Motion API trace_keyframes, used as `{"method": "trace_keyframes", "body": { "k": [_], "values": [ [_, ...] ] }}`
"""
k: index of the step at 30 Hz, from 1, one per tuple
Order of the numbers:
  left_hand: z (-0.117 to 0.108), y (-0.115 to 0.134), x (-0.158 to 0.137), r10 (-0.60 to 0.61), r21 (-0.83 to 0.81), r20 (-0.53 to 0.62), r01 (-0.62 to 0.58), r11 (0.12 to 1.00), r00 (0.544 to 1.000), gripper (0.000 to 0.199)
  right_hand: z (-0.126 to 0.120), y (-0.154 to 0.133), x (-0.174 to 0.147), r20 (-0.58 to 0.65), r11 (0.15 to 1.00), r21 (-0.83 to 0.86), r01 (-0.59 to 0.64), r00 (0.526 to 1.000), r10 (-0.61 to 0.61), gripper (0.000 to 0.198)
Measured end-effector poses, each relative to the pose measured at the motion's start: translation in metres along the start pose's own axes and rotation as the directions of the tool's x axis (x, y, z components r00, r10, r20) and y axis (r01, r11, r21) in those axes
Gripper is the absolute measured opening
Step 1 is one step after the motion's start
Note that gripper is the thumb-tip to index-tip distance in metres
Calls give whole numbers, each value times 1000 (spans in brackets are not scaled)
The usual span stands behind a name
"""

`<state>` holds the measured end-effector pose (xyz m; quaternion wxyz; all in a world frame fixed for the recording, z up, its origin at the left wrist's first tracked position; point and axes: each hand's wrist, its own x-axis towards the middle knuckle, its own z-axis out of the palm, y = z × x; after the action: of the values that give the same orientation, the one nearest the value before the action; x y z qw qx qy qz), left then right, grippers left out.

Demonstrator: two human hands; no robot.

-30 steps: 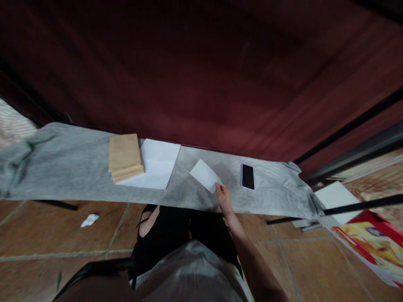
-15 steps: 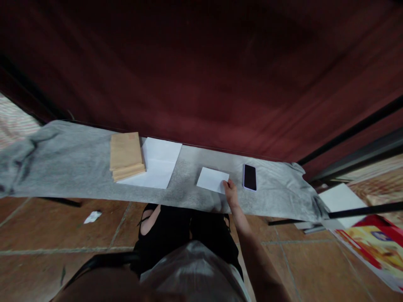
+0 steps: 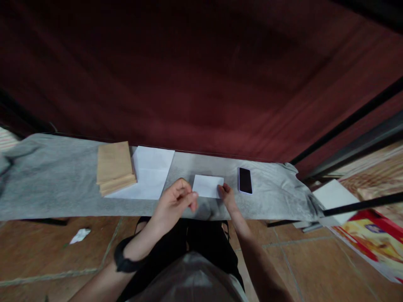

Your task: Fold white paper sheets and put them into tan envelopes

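The fingers of my right hand [image 3: 227,197] are pinched on the right end of a small white paper [image 3: 206,186], thumb over its upper face, with the dark-screened phone [image 3: 245,180] just beyond to the right. My left hand [image 3: 176,203] is loosely curled by the paper's near left corner, thumb and forefinger close together; I cannot tell whether they touch it. My left forearm slants in from the lower left, a black band [image 3: 126,258] around the wrist; my bare right forearm reaches up from the lower right. Soft, rumpled grey cloth [image 3: 273,191] covers the table [image 3: 69,180]. Over on the left, a stack of tan paper rectangles [image 3: 115,163] overlaps a larger, faintly creased white sheet [image 3: 154,172]
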<state>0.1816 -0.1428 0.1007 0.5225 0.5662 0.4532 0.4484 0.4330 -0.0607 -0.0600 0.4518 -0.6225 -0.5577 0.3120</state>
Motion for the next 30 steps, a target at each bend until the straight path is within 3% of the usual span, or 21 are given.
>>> {"method": "trace_keyframes", "body": {
  "k": [3, 5, 8, 11, 15, 19, 23, 26, 30],
  "values": [
    [-1, -35, 25, 9, 282, -192, 47, 958, 981, 56, 10, -4, -1, 23, 999, -44, 23, 999, -22, 34],
    [0, -66, 38, 98, 487, -235, 29, 873, 967, 49, 17, -6, -4, 34, 995, -89, 37, 999, -34, 31],
    [9, -107, 49, 263, 718, -132, -90, 690, 956, 41, 25, -10, -9, 21, 984, -175, 34, 999, -30, 26],
    [26, -135, 52, 275, 849, 23, -164, 501, 961, 55, 29, -11, -16, -16, 968, -251, 1, 1000, -5, 29],
    [45, -152, 49, 190, 918, 88, -154, 366, 978, 63, 28, -10, -28, -51, 888, -459, 4, 998, -31, 44],
    [48, -156, 48, 149, 941, 89, -132, 312, 985, 65, 29, -14, -36, -58, 796, -586, 153, 972, -229, 48],
    [46, -159, 49, 166, 945, 115, -159, 285, 979, 60, 45, -24, -45, 128, 720, -578, 383, 915, -384, 46],
    [44, -163, 50, 174, 944, 142, -186, 272, 974, 60, 58, -25, -51, 262, 671, -586, 454, 890, -373, 47],
    [32, -168, 49, 196, 950, 136, -184, 253, 971, 59, 53, -15, -55, 262, 616, -671, 413, 909, -324, 51]
  ]
}}
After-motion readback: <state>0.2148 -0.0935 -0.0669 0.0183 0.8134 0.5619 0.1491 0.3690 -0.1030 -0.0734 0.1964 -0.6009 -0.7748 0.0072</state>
